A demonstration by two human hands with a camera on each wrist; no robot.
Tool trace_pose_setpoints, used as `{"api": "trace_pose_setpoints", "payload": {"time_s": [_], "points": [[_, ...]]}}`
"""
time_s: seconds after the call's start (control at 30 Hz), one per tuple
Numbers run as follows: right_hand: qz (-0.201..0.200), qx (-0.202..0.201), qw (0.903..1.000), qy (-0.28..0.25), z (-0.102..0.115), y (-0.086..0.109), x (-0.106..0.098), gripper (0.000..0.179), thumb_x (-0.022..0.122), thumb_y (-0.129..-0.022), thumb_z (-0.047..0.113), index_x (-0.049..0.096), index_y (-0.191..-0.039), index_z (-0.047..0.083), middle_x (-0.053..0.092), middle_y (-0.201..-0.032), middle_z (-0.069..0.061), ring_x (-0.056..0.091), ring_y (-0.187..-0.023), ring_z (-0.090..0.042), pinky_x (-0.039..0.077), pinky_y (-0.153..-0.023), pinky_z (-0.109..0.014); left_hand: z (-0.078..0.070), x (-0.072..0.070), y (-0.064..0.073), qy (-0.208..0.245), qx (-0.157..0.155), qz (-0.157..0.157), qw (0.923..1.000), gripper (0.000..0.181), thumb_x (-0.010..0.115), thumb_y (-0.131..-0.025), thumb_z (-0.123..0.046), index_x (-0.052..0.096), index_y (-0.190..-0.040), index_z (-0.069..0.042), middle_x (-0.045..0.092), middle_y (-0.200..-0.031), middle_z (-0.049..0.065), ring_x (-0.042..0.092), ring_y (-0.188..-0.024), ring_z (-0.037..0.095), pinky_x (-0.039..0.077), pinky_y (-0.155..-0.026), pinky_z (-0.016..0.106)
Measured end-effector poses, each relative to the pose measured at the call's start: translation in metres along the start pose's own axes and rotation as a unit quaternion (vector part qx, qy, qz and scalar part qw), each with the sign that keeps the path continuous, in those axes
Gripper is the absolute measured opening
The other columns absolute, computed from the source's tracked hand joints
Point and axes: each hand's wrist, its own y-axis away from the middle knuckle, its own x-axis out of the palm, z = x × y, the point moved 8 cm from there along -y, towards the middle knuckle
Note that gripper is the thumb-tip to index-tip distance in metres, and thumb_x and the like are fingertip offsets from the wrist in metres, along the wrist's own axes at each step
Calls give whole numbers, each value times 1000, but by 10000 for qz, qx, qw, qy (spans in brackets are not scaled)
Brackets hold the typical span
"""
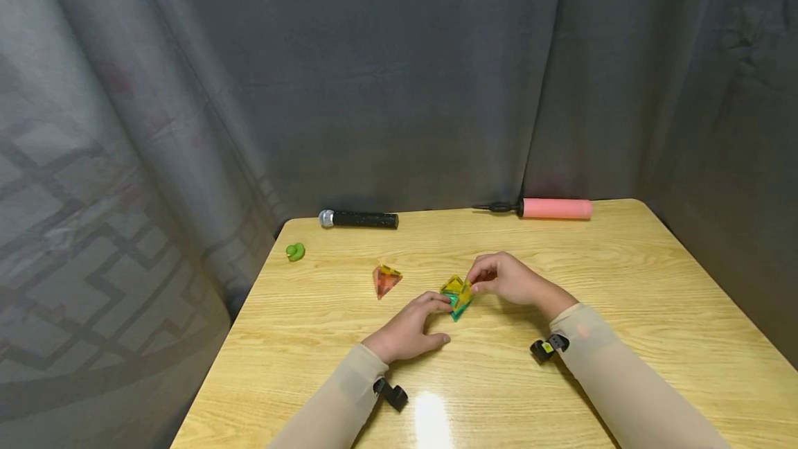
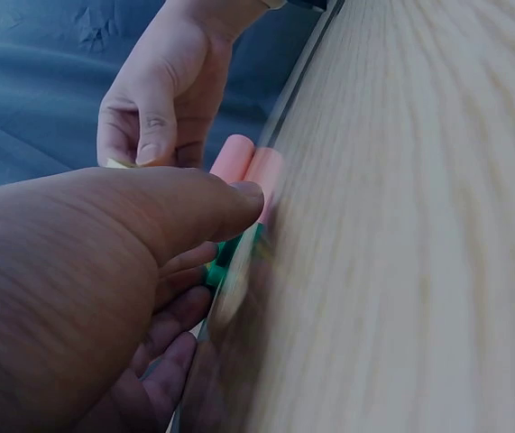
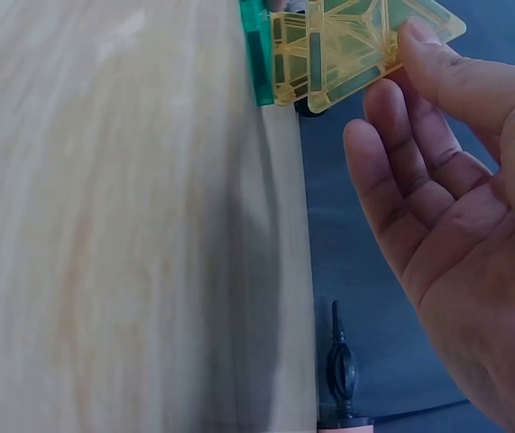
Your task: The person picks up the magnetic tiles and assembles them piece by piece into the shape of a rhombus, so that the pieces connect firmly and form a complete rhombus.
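My right hand point(image 1: 508, 279) pinches a translucent yellow triangular magnetic tile point(image 3: 356, 45) between thumb and fingers, holding it upright over a green tile point(image 1: 458, 314). Another yellow tile point(image 1: 451, 285) stands at the green one's far side, partly covered by the held piece. From the left, my left hand point(image 1: 408, 331) touches the green tile with its fingertips, its thumb spread apart near the tabletop. In the left wrist view, that thumb and hand hide most of the tiles. A small orange and yellow tile pyramid point(image 1: 386, 283) sits to the left, away from both hands.
On the wooden table point(image 1: 299, 366), a black microphone point(image 1: 364, 220) lies along the back edge. A pink hand pump point(image 1: 555, 208) with a black nozzle lies at the back right. Near the left edge is a small green curled object point(image 1: 296, 251). Grey curtains point(image 1: 399, 75) surround the table.
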Motion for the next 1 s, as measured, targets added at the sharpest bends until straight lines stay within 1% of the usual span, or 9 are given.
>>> {"api": "trace_pose_setpoints", "payload": {"time_s": [0.2,0.37,0.67,0.87,1.0], "points": [[19,-24,10000,31,-5,-1,3,13,79,-94,9,81,-98,21,72,-99,1,69,-93,-22,58,-81,-34,-1,0,0,2,1,23,10000,51,77,-98,-27,60,-144,-12,48,-153,-6,43,-144,14,37,-119,35],[71,-63,9999,75,-10,-1,7,13,80,-94,8,80,-97,20,71,-99,1,69,-94,-21,59,-85,-35,-1,1,0,-17,12,19,10000,51,76,-98,-26,60,-144,-12,48,-153,-5,44,-144,14,37,-120,35],[0,-23,9999,104,-9,-1,9,13,80,-93,7,81,-97,19,67,-101,-1,67,-93,-22,59,-84,-38,1,1,1,-28,-30,29,10000,52,76,-99,-27,59,-145,-13,48,-153,-7,43,-144,13,36,-120,35],[-45,-18,9999,128,-9,-1,10,13,79,-94,8,81,-99,20,64,-106,-2,65,-98,-22,58,-88,-38,1,2,0,-17,4,20,10000,51,76,-99,-28,60,-145,-13,48,-153,-7,44,-144,13,37,-120,35],[-68,-45,9998,175,-9,-2,10,14,79,-94,10,80,-100,22,66,-108,0,64,-100,-22,58,-87,-38,0,1,0,-2,17,23,10000,51,76,-99,-27,60,-144,-13,48,-153,-6,44,-144,13,37,-119,35]]}}
